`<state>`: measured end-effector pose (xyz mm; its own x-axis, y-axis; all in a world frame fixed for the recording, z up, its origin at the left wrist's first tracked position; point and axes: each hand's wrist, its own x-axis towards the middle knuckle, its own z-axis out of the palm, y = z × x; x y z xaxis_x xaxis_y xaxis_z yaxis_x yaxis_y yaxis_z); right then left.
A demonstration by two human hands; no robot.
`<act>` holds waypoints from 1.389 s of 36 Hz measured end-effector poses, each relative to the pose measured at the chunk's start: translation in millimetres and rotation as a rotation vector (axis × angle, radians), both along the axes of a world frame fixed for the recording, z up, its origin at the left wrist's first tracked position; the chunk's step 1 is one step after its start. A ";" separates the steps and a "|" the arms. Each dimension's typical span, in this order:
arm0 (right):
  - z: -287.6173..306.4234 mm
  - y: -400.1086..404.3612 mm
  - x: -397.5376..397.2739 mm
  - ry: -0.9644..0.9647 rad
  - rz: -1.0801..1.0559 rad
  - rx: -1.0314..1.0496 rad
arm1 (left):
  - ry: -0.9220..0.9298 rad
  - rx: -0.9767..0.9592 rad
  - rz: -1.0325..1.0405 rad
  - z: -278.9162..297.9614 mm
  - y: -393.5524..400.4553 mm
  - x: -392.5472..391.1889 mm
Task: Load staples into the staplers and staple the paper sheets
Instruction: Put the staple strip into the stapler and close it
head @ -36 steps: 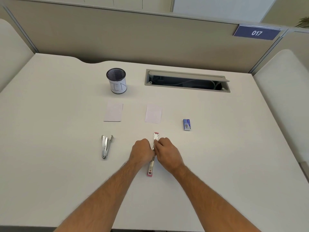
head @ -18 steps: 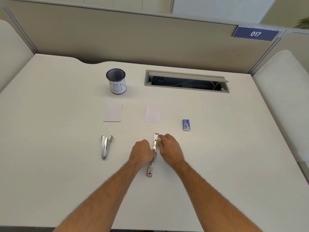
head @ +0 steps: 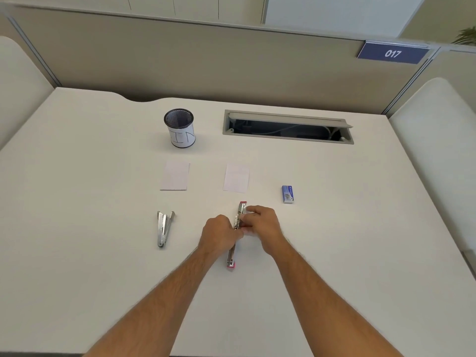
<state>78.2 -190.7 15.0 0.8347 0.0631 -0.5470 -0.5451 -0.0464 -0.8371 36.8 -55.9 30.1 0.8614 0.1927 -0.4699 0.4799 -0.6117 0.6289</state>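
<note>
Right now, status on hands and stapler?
Left hand grips pink stapler, opened flat. Right hand pinching at its rail. Nothing blocking.

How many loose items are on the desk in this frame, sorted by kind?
Staplers: 2, the silver stapler and the pink stapler, which lies opened out flat under the left hand and right hand
Paper sheets: 2, the left sheet and the right sheet
Staple box: 1
Mesh pen cup: 1
Total: 6

A person's right hand [head: 261, 222] has slid from the middle of the opened pink stapler [head: 236, 234] toward its far end, fingers now pinching the upper section near the tip.
</note>
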 end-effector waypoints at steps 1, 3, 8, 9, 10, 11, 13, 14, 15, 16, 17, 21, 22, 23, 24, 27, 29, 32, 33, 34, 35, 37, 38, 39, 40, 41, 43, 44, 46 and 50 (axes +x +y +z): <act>1.1 -1.7 0.5 0.003 0.019 0.054 | -0.004 -0.017 -0.008 1.8 0.4 0.7; 4.3 -3.8 0.1 -0.002 0.056 0.140 | -0.013 -0.050 -0.017 6.6 0.5 1.7; 6.9 -7.9 2.7 -0.052 0.033 0.238 | -0.022 -0.146 0.001 14.0 -0.3 4.6; 6.7 -8.7 3.6 -0.061 0.020 0.246 | -0.017 -0.174 0.010 15.0 0.2 5.8; 6.5 -9.3 4.1 -0.069 0.006 0.249 | -0.006 -0.208 0.016 16.3 0.9 6.9; 6.1 -9.7 4.9 -0.076 -0.007 0.249 | 0.013 -0.247 0.021 17.8 1.5 7.9; 5.8 -11.1 6.0 -0.087 -0.034 0.250 | 0.054 -0.325 0.038 22.1 3.2 9.9; 5.6 -12.5 6.7 -0.090 -0.047 0.253 | 0.065 -0.349 0.044 24.4 4.8 11.3; 5.3 -14.4 7.5 -0.095 -0.058 0.255 | 0.070 -0.360 0.045 26.3 6.9 13.6; 4.9 -16.4 8.2 -0.102 -0.063 0.255 | 0.070 -0.366 0.045 27.8 9.9 15.8; 4.3 -18.6 8.6 -0.111 -0.061 0.253 | 0.062 -0.375 0.045 29.1 13.6 18.3; 4.2 -25.8 8.2 -0.143 -0.008 0.227 | -0.010 -0.464 0.103 33.1 28.7 27.3; 4.8 -26.4 7.5 -0.150 0.015 0.217 | -0.032 -0.484 0.116 34.1 31.1 28.4; 5.5 -26.5 6.5 -0.157 0.043 0.199 | -0.060 -0.493 0.118 34.6 32.3 29.3; 6.5 -26.2 5.4 -0.165 0.073 0.178 | -0.098 -0.486 0.104 34.8 32.5 30.0; 10.4 -24.0 1.2 -0.185 0.144 0.143 | -0.233 -0.422 0.008 34.9 30.6 30.9; 13.1 -25.0 -1.7 -0.189 0.162 0.162 | -0.283 -0.376 -0.071 34.7 30.2 31.6; 18.5 -28.0 -6.1 -0.185 0.212 0.209 | -0.309 -0.325 -0.138 33.6 32.0 32.3; 20.2 -28.6 -7.1 -0.191 0.242 0.200 | -0.310 -0.322 -0.147 32.9 32.6 32.5; 21.3 -28.4 -7.9 -0.205 0.270 0.170 | -0.308 -0.324 -0.155 31.9 33.2 32.6; 21.6 -27.7 -8.5 -0.228 0.291 0.119 | -0.301 -0.326 -0.162 30.5 33.8 32.5; 21.2 -25.6 -8.6 -0.298 0.316 -0.041 | -0.270 -0.338 -0.188 28.2 36.2 32.3; 20.5 -24.9 -8.6 -0.339 0.327 -0.134 | -0.253 -0.343 -0.215 27.2 38.2 32.5; 20.1 -24.4 -8.4 -0.376 0.344 -0.220 | -0.237 -0.333 -0.253 26.3 40.5 33.0; 20.3 -24.5 -8.4 -0.408 0.362 -0.290 | -0.223 -0.299 -0.298 25.8 42.5 33.8; 21.2 -24.6 -8.3 -0.441 0.385 -0.349 | -0.213 -0.247 -0.341 25.4 44.0 34.8; 24.2 -24.2 -7.2 -0.532 0.455 -0.464 | -0.206 -0.151 -0.399 25.3 45.5 36.6; 25.7 -23.7 -6.9 -0.583 0.497 -0.519 | -0.207 -0.125 -0.415 25.0 45.7 37.3; 28.3 -22.3 -6.2 -0.659 0.550 -0.604 | -0.221 -0.083 -0.440 24.2 45.6 37.9; 30.9 -21.5 -6.4 -0.712 0.571 -0.697 | -0.279 -0.040 -0.434 21.9 44.3 36.0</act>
<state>71.7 -212.2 45.9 0.9158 0.4007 -0.0273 0.2909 -0.7087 -0.6427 72.8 -11.6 52.0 0.9516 -0.2241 -0.2101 -0.0027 -0.6900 0.7238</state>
